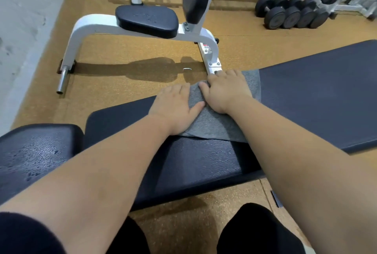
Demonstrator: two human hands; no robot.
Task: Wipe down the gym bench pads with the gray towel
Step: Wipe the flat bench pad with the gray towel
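Pressing flat, left hand (175, 107) and right hand (226, 90) are spread on the gray towel (210, 124). Towel is judged limp, light — best held under flat palms.

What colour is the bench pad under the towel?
Black, textured bench pad, clearest in the head view.

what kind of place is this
Almost certainly a gym's weight area: a row of dumbbells, a white-framed seat machine, and a long padded bench with a gray towel on it.
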